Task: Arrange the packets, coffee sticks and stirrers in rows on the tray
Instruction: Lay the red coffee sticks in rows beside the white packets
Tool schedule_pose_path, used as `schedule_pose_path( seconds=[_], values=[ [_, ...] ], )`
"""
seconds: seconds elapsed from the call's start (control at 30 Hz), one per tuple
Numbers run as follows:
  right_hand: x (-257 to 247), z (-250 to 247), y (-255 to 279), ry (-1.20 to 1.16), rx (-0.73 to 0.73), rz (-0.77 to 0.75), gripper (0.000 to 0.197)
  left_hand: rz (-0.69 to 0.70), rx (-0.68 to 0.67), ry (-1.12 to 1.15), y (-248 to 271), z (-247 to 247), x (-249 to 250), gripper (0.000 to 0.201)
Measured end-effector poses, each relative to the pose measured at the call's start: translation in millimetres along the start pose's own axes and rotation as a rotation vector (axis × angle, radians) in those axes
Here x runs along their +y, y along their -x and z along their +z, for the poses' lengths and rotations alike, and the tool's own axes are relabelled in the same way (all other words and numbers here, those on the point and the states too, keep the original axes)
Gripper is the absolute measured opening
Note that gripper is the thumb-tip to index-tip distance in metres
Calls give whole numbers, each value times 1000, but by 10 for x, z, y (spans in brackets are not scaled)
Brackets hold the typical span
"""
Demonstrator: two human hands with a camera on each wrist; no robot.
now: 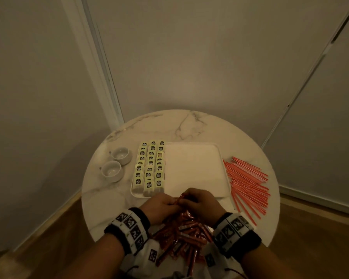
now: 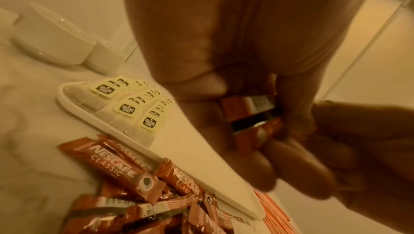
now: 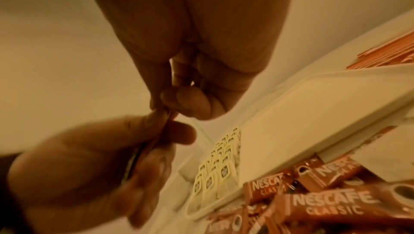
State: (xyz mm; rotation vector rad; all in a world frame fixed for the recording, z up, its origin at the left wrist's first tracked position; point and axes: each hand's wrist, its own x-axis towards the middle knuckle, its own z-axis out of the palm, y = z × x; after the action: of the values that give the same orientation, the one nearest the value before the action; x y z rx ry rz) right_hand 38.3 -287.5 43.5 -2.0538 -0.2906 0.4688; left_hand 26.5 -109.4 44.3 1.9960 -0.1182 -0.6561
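Observation:
Three rows of pale tea packets (image 1: 151,166) fill the left part of the white tray (image 1: 193,168); the rest of the tray is bare. A loose pile of red coffee sticks (image 1: 185,234) lies in front of the tray's near edge. My left hand (image 1: 165,204) and right hand (image 1: 197,200) meet above that pile. In the left wrist view, a small bunch of coffee sticks (image 2: 253,113) sits gripped between the left thumb and fingers. The right thumb and forefinger pinch the end of a stick (image 3: 171,115) from that bunch. Red stirrers (image 1: 248,182) lie heaped right of the tray.
Two white cups (image 1: 112,171) (image 1: 121,155) stand left of the tray on the round marble table (image 1: 189,125). Walls close in behind the table, and wooden floor shows on both sides below it.

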Motion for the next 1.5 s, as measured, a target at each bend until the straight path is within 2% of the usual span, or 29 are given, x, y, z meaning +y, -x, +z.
schedule_pose_path(
  seconds=[0.07,0.17,0.27,0.33,0.47,0.53,0.6,0.73,0.87,1.0,1.1,1.2,1.3,1.5],
  values=[
    [-22,-83,-25,-83,37,22,13,-22,-20,104,6,-15,5,25],
    [-13,-182,-41,-236,80,73,13,-31,-70,220,24,-54,-8,26],
    [-2,-194,-59,-347,116,79,16,-21,-40,237,10,-103,-27,25],
    [3,-233,-68,-455,156,72,12,-53,35,321,-4,-143,-30,21],
    [-15,-354,-64,-602,176,-20,13,-71,155,922,-34,-154,1,28],
    [-38,-360,-52,-534,175,-101,16,-15,199,1014,-49,-166,33,26],
    [-25,-354,-56,-459,166,-129,19,46,268,969,-87,-175,56,19],
    [44,-391,-82,-571,108,-54,23,115,427,686,-142,-178,71,22],
    [100,-395,-173,-274,134,-47,14,160,457,594,-184,-165,39,25],
    [189,-414,-368,-51,147,-16,12,108,448,586,-248,-183,-77,26],
    [296,-396,-615,35,125,53,10,11,533,540,-287,-173,-256,25],
    [450,-301,-878,160,97,156,13,-91,598,411,-275,-176,-480,13],
    [589,-178,-1085,243,23,234,14,-137,571,194,-219,-185,-685,20],
    [654,-69,-1249,333,-46,297,14,-188,490,61,-178,-215,-857,21]
  ],
)
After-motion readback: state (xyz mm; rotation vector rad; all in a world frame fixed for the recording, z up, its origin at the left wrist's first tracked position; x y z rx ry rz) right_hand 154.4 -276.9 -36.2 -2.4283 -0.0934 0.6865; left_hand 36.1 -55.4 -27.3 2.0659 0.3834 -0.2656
